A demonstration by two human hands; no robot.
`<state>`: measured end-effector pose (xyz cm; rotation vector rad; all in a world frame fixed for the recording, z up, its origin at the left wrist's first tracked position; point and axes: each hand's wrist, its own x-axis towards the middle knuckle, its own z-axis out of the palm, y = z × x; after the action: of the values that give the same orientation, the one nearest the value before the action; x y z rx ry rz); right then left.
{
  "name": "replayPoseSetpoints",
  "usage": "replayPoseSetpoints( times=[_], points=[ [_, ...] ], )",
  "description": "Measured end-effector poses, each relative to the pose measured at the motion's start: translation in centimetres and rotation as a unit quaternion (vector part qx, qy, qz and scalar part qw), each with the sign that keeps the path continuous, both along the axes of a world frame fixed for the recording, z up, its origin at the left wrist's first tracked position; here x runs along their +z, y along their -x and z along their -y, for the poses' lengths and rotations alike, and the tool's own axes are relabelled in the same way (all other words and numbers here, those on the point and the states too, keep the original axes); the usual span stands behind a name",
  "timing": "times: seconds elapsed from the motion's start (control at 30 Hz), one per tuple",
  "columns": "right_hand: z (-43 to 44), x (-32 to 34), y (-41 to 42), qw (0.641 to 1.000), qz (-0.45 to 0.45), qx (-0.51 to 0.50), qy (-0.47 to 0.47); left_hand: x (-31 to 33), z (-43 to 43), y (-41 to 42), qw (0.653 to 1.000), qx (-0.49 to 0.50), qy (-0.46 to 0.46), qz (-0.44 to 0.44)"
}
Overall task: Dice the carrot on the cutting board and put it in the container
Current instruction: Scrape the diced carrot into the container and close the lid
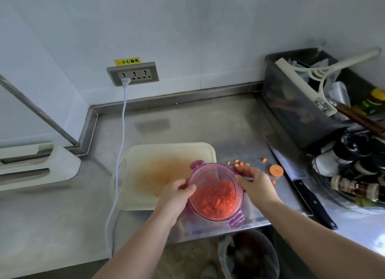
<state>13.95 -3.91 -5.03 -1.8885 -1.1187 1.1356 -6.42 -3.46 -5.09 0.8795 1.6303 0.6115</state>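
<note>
A round pink container (210, 175) holds a heap of diced carrot (216, 198) and sits over the right edge of the pale cutting board (162, 153). My left hand (176, 195) grips the container's left rim, thumb on the rim. My right hand (255, 181) holds the right rim and its clip. Several carrot cubes (239, 164) and a round carrot end slice (276, 170) lie on the steel counter to the right. A few orange bits remain on the stained board.
A black-handled knife (308, 195) lies on the counter right of my right hand. A white cord (123, 120) runs from the wall socket (133, 74) across the board's left end. A dark bin (291, 103) and sauce bottles (354, 188) crowd the right. A lined trash bin (250, 255) stands below.
</note>
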Motion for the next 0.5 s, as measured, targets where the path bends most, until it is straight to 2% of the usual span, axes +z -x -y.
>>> replayPoseSetpoints(
  times=[0.07, 0.17, 0.23, 0.33, 0.4, 0.5],
  points=[
    [0.0, 0.0, 0.0, 1.000, 0.018, 0.014, 0.002, -0.1, -0.2, 0.2, 1.000, -0.005, 0.000, 0.013],
    [0.1, -0.2, 0.4, 0.995, 0.089, 0.034, -0.028, -0.7, -0.8, 1.2, 0.992, -0.104, -0.031, -0.061],
    [0.5, -0.4, 0.8, 0.988, 0.135, 0.043, -0.061, -0.6, -1.5, 1.6, 0.968, -0.209, -0.056, -0.125],
    [0.8, -0.6, 1.0, 0.977, 0.190, 0.064, -0.068, -0.1, -2.8, 1.8, 0.906, -0.347, -0.100, -0.221],
    [0.6, -0.3, 1.1, 0.976, 0.196, 0.073, -0.055, 0.4, -3.6, 1.8, 0.878, -0.397, -0.112, -0.242],
    [0.2, 0.5, 1.1, 0.981, 0.177, 0.076, -0.034, 0.5, -4.6, 2.0, 0.869, -0.426, -0.093, -0.234]
  ],
)
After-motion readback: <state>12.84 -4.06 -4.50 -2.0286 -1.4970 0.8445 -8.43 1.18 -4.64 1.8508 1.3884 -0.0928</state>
